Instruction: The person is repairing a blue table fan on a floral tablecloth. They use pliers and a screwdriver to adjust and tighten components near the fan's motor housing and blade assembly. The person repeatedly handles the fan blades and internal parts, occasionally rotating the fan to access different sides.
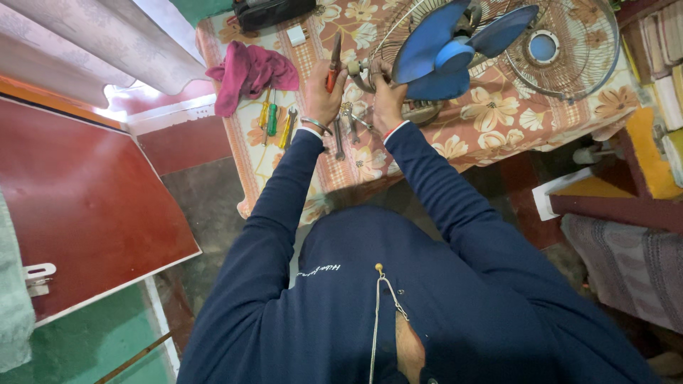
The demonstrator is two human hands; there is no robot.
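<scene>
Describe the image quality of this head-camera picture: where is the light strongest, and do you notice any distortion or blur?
In the head view, the strongest glare sits on the pale strip under the curtain at upper left; the floral tablecloth is evenly lit; wide-angle distortion bends the frame edges; the left hand, holding red-handled pliers, the right hand and the blue fan blades look reasonably sharp.

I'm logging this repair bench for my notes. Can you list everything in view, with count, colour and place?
pliers: one, red handles, in the left hand
fan blade: one, blue, on the table ahead of the right hand
fan guards: two, metal wire, one under the blade, one at its right
screwdrivers: about three, yellow and green handles, left of the hands
cloth: one, pink, table's left end
tablecloth: one, floral, covering the table
left hand: gripping the pliers
right hand: at the fan hub
</scene>
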